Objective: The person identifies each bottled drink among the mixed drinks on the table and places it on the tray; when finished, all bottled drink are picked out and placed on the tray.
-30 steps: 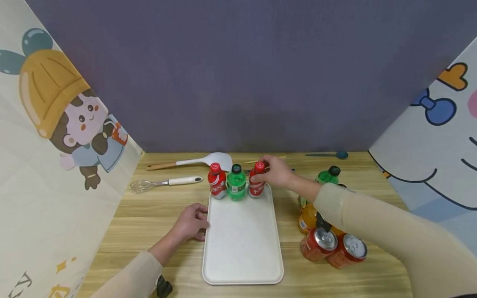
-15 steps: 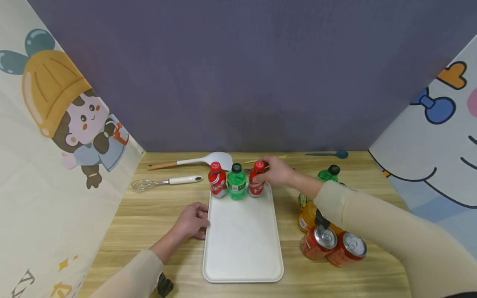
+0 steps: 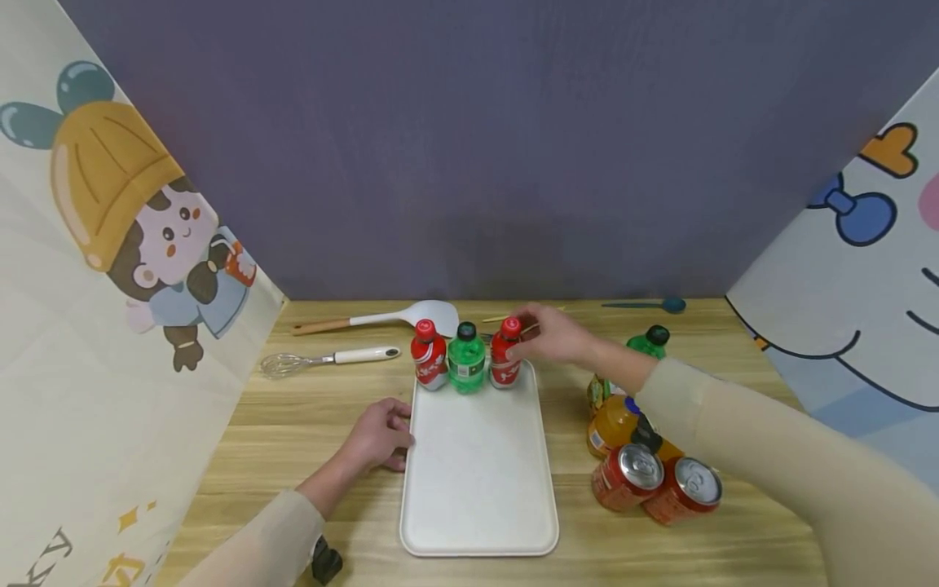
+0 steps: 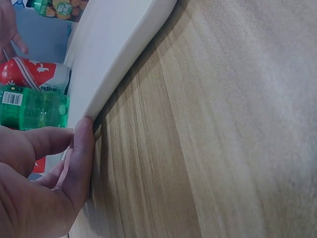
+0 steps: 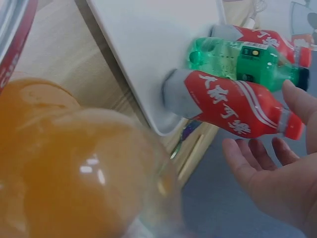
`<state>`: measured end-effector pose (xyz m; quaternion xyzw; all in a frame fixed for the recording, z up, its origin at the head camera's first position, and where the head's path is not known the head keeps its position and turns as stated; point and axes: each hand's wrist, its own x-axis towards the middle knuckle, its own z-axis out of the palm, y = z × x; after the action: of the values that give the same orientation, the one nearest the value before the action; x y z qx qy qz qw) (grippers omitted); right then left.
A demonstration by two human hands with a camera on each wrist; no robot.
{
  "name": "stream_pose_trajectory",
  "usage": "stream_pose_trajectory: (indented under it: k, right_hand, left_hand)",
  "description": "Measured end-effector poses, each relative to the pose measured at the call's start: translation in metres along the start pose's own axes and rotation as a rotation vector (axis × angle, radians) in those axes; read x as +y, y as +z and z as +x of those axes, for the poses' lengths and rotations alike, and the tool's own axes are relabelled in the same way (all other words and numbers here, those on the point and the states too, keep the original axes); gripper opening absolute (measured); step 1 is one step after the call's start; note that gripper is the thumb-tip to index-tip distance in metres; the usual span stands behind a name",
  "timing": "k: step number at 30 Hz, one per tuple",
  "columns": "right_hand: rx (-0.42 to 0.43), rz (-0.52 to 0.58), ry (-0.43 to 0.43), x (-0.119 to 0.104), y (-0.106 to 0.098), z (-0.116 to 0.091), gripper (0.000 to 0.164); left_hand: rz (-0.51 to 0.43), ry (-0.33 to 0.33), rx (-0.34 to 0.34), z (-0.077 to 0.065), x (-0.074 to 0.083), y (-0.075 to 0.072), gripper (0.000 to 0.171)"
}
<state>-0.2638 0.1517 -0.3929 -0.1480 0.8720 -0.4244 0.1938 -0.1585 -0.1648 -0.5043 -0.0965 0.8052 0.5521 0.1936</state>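
On the far end of a white tray (image 3: 480, 481) stand a red cola bottle (image 3: 429, 367), a green soda bottle (image 3: 465, 371) and another red cola bottle (image 3: 504, 363), side by side and upright. My right hand (image 3: 557, 334) is at the right-hand cola bottle, fingers spread. In the right wrist view the thumb and fingers (image 5: 242, 163) stand around its cap end with a gap and do not grip it. My left hand (image 3: 377, 436) rests at the tray's left edge. Its fingertips (image 4: 85, 126) touch the rim in the left wrist view, without a clear grip.
Right of the tray stand two red cans (image 3: 623, 489), an orange drink bottle (image 3: 610, 428) and a green bottle (image 3: 649, 342), partly behind my sleeve. A whisk (image 3: 330, 359) and white spatula (image 3: 425, 314) lie back left. A dark spoon (image 3: 671, 305) lies back right.
My right hand has loosened from the right-hand cola bottle and drawn slightly to the right, uncovering more of the orange bottle. The bottles, tray and left hand stay as they were.
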Motion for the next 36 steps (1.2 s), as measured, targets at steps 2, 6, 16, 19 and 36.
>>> stream_pose_trajectory:
  k: [2, 6, 16, 19, 36]
  right_hand:
    - [0.006, 0.019, -0.012, -0.002, -0.004, -0.004, 0.069]
    - [0.028, 0.034, -0.031, -0.006, -0.014, -0.013, 0.067]
    - [0.121, -0.004, -0.058, -0.011, -0.051, -0.045, 0.065]
    - [0.152, -0.002, -0.053, -0.006, -0.063, -0.054, 0.068]
    - [0.295, -0.071, 0.045, 0.041, -0.111, -0.103, 0.077]
  left_hand:
    - [-0.003, 0.003, 0.001, 0.0, 0.001, 0.0, 0.05]
    - [-0.004, 0.008, 0.006, -0.002, 0.001, 0.0, 0.05]
    - [-0.006, 0.002, 0.014, -0.003, -0.002, 0.002, 0.051]
    - [0.001, 0.003, 0.016, -0.003, -0.002, 0.002, 0.051]
    - [-0.003, -0.011, 0.007, -0.003, 0.002, 0.001, 0.051]
